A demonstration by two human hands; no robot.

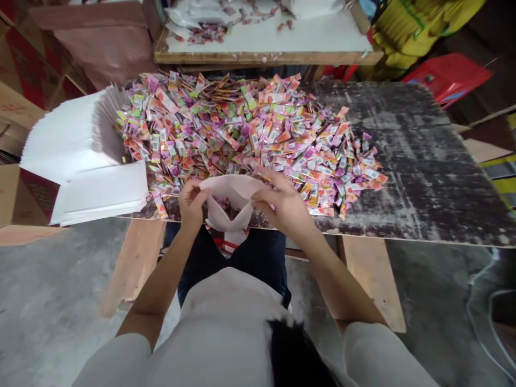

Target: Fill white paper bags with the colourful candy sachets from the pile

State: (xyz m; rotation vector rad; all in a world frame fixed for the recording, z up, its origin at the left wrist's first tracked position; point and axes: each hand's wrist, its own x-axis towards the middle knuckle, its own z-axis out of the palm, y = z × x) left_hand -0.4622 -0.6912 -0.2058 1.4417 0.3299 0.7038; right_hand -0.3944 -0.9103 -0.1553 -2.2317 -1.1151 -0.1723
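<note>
Between my hands a white bag [237,189] stands with its mouth spread, at the near edge of the dark table. Some small wrapped pieces show down inside it; its bottom is hidden. My left hand [192,204] pinches the left side of the rim between thumb and fingers. The opposite side of the rim is gripped by my right hand [284,203]. Just beyond the bag lies a wide heap of small wrapped candies [242,126] in pink, orange, purple and green.
At the left, a thick stack of white bags [68,134] leans beside a flat pile of them [100,193]. Past the heap is a white-topped table [314,40] with more candies. The dark tabletop [423,172] stretches right, near a red stool [453,78]. Cartons [24,70] stand far left.
</note>
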